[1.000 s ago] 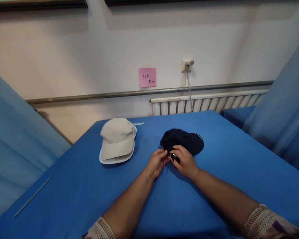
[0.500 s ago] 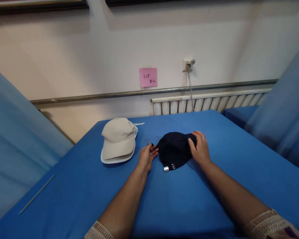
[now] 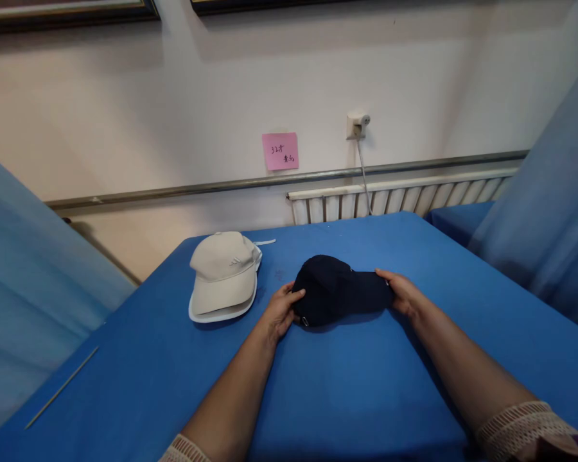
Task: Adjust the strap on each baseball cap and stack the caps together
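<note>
- My left hand point(image 3: 279, 312) grips the dark blue cap point(image 3: 326, 292) at the back of its crown, thumb over the top and the other fingers partly hidden behind the edge.
- My right hand point(image 3: 404, 295) is closed on the tip of the same cap's brim; some of those fingers I cannot see.
- The cap is between my two hands, over the middle of the blue table point(image 3: 327, 398), crown toward my left and brim toward my right. Whether all of it touches the table, I cannot tell.
- A small metal piece point(image 3: 305, 321) shows at its near edge, just beside my left fingers.
- Left of my left hand, apart from it, a beige cap point(image 3: 224, 266) sits with a white brim point(image 3: 221, 317) showing beneath it.
- A thin stick point(image 3: 61, 388) lies near the table's left edge.
</note>
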### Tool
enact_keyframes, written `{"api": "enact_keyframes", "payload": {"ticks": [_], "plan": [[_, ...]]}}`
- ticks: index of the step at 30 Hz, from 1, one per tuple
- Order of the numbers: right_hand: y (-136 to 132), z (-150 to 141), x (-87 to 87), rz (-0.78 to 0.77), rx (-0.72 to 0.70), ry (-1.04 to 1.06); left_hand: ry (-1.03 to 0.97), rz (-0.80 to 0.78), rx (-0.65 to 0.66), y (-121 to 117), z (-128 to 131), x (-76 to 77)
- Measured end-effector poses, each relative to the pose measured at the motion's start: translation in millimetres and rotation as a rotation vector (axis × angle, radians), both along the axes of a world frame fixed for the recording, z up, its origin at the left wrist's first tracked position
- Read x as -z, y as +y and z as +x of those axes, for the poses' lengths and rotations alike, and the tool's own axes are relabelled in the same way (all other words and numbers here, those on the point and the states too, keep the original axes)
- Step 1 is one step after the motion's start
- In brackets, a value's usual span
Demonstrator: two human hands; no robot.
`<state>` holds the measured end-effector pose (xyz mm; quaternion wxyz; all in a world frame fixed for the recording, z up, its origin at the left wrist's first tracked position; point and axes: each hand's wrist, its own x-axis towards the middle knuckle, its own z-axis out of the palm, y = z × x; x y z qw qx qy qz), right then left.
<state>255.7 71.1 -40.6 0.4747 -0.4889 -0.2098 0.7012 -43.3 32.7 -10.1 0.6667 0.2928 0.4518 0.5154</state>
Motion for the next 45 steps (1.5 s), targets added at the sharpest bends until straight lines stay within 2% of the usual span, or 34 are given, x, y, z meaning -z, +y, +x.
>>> {"api": "enact_keyframes", "payload": {"ticks": [2, 4, 6, 8, 10, 14, 17, 19, 22, 26, 30, 32, 34, 38, 41, 43, 45], "plan": [[1, -1, -1.3, 0.036, 0.019, 0.125, -0.146, 0.015, -0.052, 4, -6, -4.7], [4, 0, -2.7, 0.09, 0.103, 0.241, -0.275, 0.015, -0.177, 8, -12, -8.8], [5, 1, -5.1, 0.12, 0.222, 0.342, -0.338, -0.021, -0.293, 11, -16, -10.9], [4, -2, -9.0, 0.133, 0.316, 0.433, -0.347, -0.065, -0.335, 12, -15, -10.5], [0, -10, -13.2, 0.155, 0.328, 0.509, -0.324, -0.094, -0.265, 7, -7, -8.4], [-20, -43, -17.4, 0.184, 0.198, 0.595, -0.187, -0.07, 0.064, -11, 23, -2.0], [-41, -75, -14.2, 0.146, 0.103, 0.596, -0.155, -0.027, 0.195, -24, 43, 2.1], [-52, -92, -11.0, 0.116, 0.057, 0.581, -0.201, -0.014, 0.181, -26, 48, 3.7], [-62, -104, -8.3, 0.088, 0.001, 0.526, -0.263, -0.01, 0.087, -22, 45, 3.4], [-60, -101, -9.0, 0.1, 0.034, 0.467, -0.234, -0.045, -0.004, -18, 36, -0.4], [-53, -91, -8.2, 0.171, 0.043, 0.375, -0.136, -0.024, 0.02, -21, 31, -7.6], [-50, -86, -6.8, 0.196, 0.01, 0.322, -0.08, 0.053, 0.019, -22, 27, -16.6], [-48, -82, -5.5, 0.223, -0.054, 0.266, -0.05, 0.154, -0.027, -20, 18, -33.1], [-45, -78, -3.3, 0.264, -0.154, 0.21, -0.022, 0.357, -0.216, -12, -24, -86.8], [-45, -78, -0.8, 0.285, -0.188, 0.179, 0.041, 0.461, -0.457, -9, -68, -120.9], [-45, -79, 1.1, 0.295, -0.202, 0.167, 0.095, 0.436, -0.529, -11, -95, -127.1], [-45, -79, 3.0, 0.297, -0.215, 0.17, 0.123, 0.349, -0.559, -18, -115, -118.4]]}}
